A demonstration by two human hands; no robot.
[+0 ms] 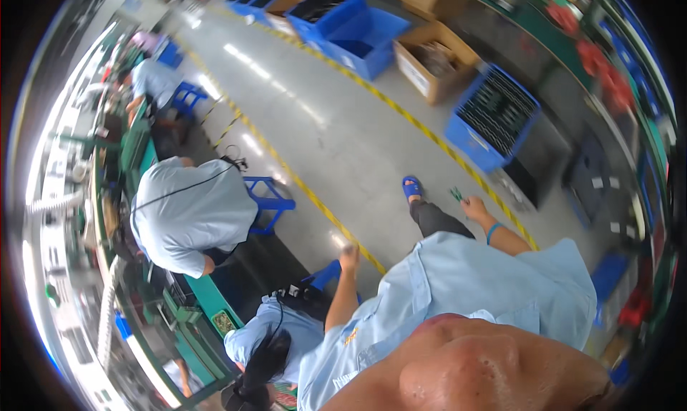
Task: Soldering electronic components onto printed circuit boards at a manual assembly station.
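Note:
My right hand [474, 209] is out over the aisle on the right, its fingers closed around a small green forked piece [456, 194]. The piece sticks out past the fingertips; its exact kind is too small to make out. A blue band [493, 230] circles that wrist. My left hand [349, 255] hangs at my left side over the yellow floor line, close to a blue stool [325, 276]. Blur hides how its fingers lie, and I see nothing clearly in it.
Coworkers in light blue shirts [193, 214] sit along the workbench [207, 296] on the left, with blue stools [270, 203]. To the right, beyond a yellow-black line [401, 110], stand blue crates [476, 135] of dark trays and a cardboard box [422, 74]. My blue sandal [411, 187] is on the grey floor.

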